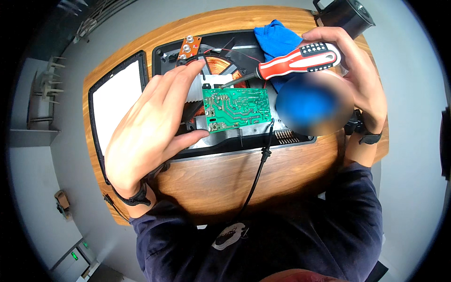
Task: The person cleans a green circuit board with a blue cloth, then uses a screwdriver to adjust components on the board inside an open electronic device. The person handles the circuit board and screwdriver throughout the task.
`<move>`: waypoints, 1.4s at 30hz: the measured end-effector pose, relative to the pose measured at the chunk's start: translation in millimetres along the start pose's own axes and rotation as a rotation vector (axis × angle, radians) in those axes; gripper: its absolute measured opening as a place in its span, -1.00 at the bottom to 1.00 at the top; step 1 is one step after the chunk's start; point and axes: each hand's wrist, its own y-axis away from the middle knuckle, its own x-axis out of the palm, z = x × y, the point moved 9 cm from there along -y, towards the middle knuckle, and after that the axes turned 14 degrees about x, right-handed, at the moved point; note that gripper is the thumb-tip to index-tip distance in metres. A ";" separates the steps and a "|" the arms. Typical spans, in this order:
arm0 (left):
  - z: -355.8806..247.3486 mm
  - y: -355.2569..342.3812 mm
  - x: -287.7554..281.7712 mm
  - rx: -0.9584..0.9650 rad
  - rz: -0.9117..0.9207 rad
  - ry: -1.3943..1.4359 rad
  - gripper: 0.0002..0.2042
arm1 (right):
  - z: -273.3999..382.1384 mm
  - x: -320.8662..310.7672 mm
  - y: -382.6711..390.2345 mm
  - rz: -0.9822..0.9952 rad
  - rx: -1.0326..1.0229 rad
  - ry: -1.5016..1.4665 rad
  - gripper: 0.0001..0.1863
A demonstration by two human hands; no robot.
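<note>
My left hand (pixel 152 124) grips the left side of a green circuit board (pixel 239 107), thumb at its lower corner and fingers reaching over a silver finned heat sink. The board's soldered side faces up, tilted over an opened induction cooker base with a copper coil (pixel 218 64). My right hand (pixel 364 77) holds a screwdriver (pixel 296 61) with a red and white handle, its butt against the palm. The shaft points left, its tip by the board's upper edge. Below the handle a blue patch is blurred, hiding part of that hand.
A blue cloth (pixel 277 40) lies behind the screwdriver. A white panel with a black frame (pixel 117 96) rests at the left. A small orange board (pixel 189 46) sits by the coil. A black power cord (pixel 256 176) runs toward me. A black pot (pixel 345 19) stands far right.
</note>
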 end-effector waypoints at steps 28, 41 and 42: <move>7.6 -0.8 5.7 0.032 0.000 -0.016 0.08 | 60.7 24.7 18.3 -0.003 -0.660 0.275 -0.59; -10.7 -6.9 -2.2 0.078 -0.005 -0.057 -0.05 | 39.9 2.3 14.4 -0.211 -0.293 0.370 -0.62; -10.6 -6.9 -2.4 0.081 -0.004 -0.058 -0.06 | 38.1 2.0 14.5 -0.216 -0.279 0.391 -0.62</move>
